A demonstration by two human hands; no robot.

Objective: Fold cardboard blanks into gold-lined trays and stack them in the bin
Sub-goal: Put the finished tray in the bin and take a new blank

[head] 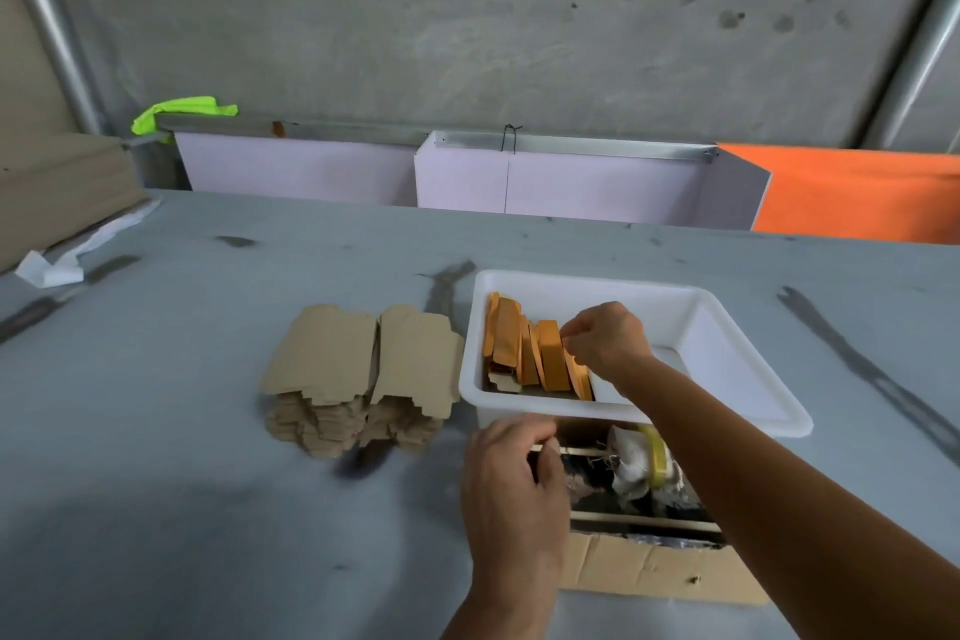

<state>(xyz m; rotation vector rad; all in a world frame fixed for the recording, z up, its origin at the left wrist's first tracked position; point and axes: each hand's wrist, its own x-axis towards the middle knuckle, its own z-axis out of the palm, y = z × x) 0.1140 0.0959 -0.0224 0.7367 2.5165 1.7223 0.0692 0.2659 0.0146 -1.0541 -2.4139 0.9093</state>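
Head view shows the right hand [605,340] over the bin [691,327] at centre frame, its fingers [574,334] pinching the rightmost of the upright trays [540,353]. Blanks [363,369] lie stacked on the bench [182,431] left of the bin, nearer the left hand [511,489], whose fingers are curled, holding nothing visible.

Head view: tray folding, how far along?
Done: several gold-lined trays stand on edge in a row at the left end of the white bin. In hand: the right hand pinches the rightmost tray in that row; the left hand hangs curled near the bin's front edge, contents unclear. Left: two tall stacks of flat cardboard blanks beside the bin, and most of the bin is unfilled.
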